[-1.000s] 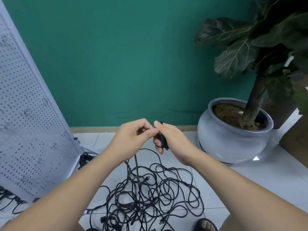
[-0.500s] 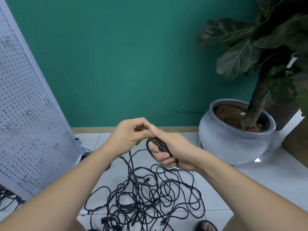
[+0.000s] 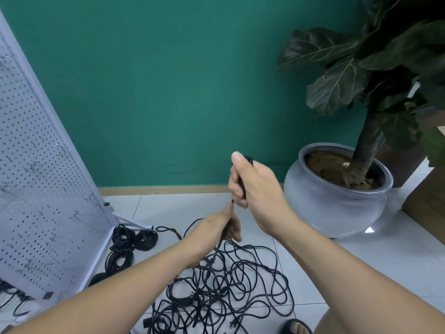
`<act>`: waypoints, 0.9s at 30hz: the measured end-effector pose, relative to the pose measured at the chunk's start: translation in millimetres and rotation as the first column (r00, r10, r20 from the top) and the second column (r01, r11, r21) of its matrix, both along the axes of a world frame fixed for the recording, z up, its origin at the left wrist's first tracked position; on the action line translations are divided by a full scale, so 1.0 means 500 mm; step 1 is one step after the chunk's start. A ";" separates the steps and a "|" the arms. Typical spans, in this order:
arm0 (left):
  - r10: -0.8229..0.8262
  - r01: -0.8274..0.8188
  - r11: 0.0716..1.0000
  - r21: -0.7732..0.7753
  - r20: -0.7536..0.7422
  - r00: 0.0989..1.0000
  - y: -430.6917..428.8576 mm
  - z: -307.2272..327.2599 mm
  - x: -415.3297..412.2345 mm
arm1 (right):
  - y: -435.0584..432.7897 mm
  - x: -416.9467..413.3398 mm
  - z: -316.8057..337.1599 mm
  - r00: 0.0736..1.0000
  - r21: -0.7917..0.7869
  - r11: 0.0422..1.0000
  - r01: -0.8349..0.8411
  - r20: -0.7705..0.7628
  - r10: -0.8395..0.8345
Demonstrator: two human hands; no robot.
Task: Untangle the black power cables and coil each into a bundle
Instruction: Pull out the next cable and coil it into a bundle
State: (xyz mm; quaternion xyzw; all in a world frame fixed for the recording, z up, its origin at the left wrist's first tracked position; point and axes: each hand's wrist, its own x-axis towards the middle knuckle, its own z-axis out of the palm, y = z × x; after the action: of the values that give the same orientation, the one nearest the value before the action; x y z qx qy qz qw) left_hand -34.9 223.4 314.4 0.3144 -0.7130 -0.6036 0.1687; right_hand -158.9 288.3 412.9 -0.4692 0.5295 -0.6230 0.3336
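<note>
Cable tangle (image 3: pixel 224 292): heaped on floor (image 3: pixel 349 266), lower centre of frame. One strand (image 3: pixel 215 253) lifted at centre; right hand (image 3: pixel 257 186) clenched round its upper end, left hand (image 3: pixel 224 227) pinching it below. Finished bundles (image 3: pixel 131 239) lower left. Judged partway: most of heap left to untangle and coil.

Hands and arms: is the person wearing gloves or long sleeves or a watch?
No. The left hand and right hand are bare: no gloves, rings, watch or bracelet show. The left forearm and right forearm are bare too, no sleeves in view. The fingers have short, unpainted nails.
</note>
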 end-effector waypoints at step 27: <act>0.153 -0.080 0.801 -0.593 0.073 0.986 -0.044 0.134 0.081 | -0.047 -0.028 -0.090 0.965 0.441 0.890 -0.115 -0.163 0.206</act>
State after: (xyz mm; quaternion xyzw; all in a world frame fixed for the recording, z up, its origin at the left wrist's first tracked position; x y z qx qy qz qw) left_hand 5.5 201.6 381.3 0.3249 -0.8525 -0.3225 0.2524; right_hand -173.1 264.9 368.0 -0.4885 0.6439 -0.4101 0.4226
